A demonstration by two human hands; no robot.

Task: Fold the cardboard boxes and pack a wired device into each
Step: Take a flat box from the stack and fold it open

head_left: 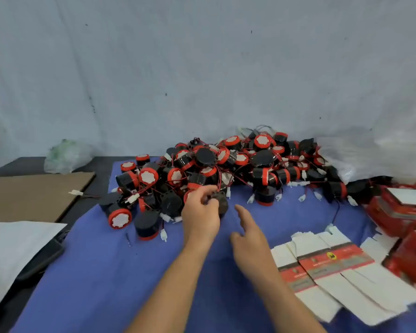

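On the blue cloth [101, 265] the left hand [201, 213] pinches a black device [221, 202] at the pile [262, 162], the right hand [249, 236] is loose and empty, and tangled red wires [235, 176] may drag neighbours along.

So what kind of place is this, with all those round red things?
Probably a small packing workshop: a heap of wired devices on a blue cloth, flat unfolded boxes beside it, and folded red boxes stacked at the right.
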